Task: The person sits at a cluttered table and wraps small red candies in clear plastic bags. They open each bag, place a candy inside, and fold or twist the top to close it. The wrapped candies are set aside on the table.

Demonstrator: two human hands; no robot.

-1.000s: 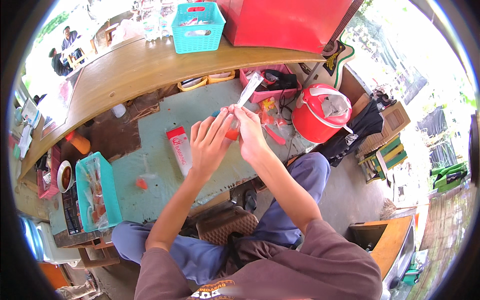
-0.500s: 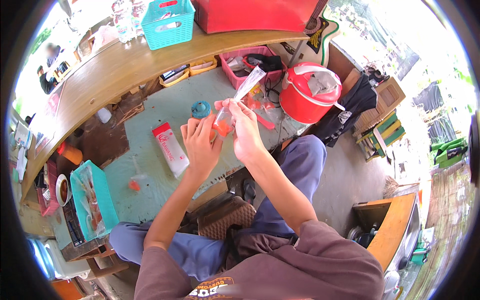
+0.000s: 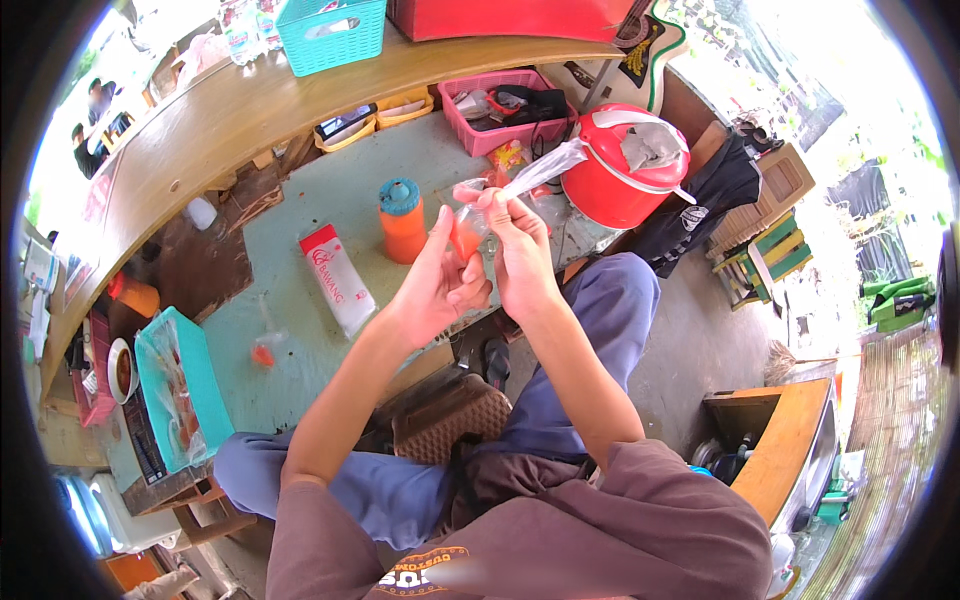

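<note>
while the right hand [image 3: 518, 245] pinches a clear bag [image 3: 466, 238], likely tautening its neck, the left hand [image 3: 440, 290] half-curls below, grip unclear. a red cooler [image 3: 612, 188] sits by the right edge of the table [image 3: 340, 195].

Small, narrow clear plastic bag [image 3: 466, 240] with orange-red contents, up between the two hands. Filled end is low and rounded, bulging in the gap between left hand [image 3: 440, 285] and right hand [image 3: 520, 255]. Film is gathered and pinched at right thumb and fingertips, crumpled there; knotted or not, can't tell. Unfilled length runs out past the right fingertips, up and rightward, flattened, creased, whitish with glare. Left-hand contact unclear: thumb and curled fingers sit right beside the fill.
</note>
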